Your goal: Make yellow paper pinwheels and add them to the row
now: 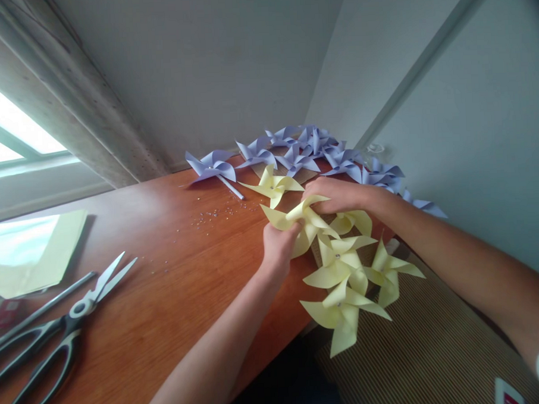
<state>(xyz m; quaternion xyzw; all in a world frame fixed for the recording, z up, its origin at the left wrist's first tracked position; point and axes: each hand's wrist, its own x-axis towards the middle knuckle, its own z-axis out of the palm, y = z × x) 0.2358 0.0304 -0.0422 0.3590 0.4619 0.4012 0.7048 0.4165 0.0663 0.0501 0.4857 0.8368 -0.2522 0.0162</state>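
My left hand [282, 243] is closed on a yellow paper pinwheel [314, 219], its thumb on the blades. Just behind that pinwheel, my right hand [334, 192] has curled fingers partly hidden by the paper; what they grip cannot be made out. Another yellow pinwheel [273, 188] sits to the left of my right hand. Several more yellow pinwheels, such as a lower one [340, 305], spread over the table's right edge, with brown board partly visible among them. Behind my hands stands a cluster of light purple pinwheels [297, 160].
A purple pinwheel [211, 167] with a white stick lies on the wooden table [180, 301], near scattered shiny bits [214, 214]. Open scissors [80, 308], a thin rod [46, 308] and yellow paper sheets [68, 243] are at the left. Walls close off the back and right.
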